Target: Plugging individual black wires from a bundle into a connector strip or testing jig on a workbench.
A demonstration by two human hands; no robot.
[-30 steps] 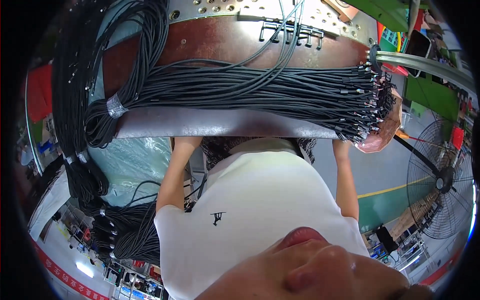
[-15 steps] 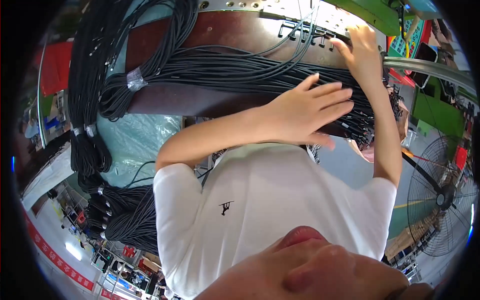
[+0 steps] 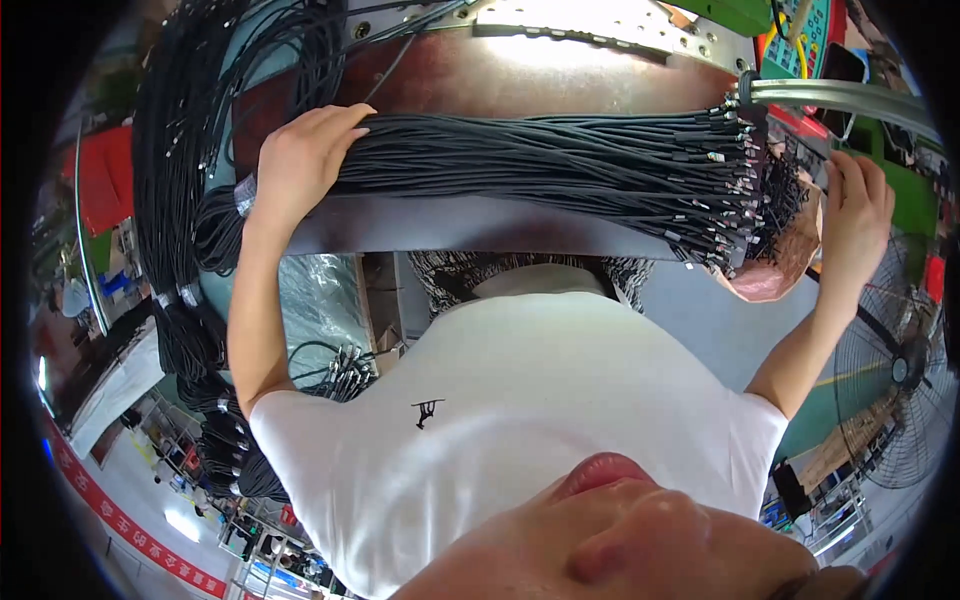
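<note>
My left hand (image 3: 305, 160) is at the left part of a flat bundle of black cables (image 3: 520, 155), its fingers curled over the strands. The bundle lies across the dark brown table (image 3: 450, 225), with metal connector ends (image 3: 735, 190) fanned out at the right. My right hand (image 3: 858, 210) is raised beyond those ends, beside an open pinkish bag (image 3: 775, 277) heaped with small black plastic pieces (image 3: 790, 195). Its fingers are drawn together; a thin dark piece seems to touch the fingertips, but I cannot make out what it is.
A brightly lit metal plate (image 3: 590, 30) with a dark bar runs along the far side. More cable bundles (image 3: 175, 200) hang at the left. A curved metal tube (image 3: 850, 93) and a keypad panel (image 3: 808, 40) are at the upper right; a fan (image 3: 900, 370) stands below.
My left hand has moved left onto the cables. My right hand has moved right, from the metal plate to the bag. The black comb-like pieces and thin cables have left the plate's edge.
</note>
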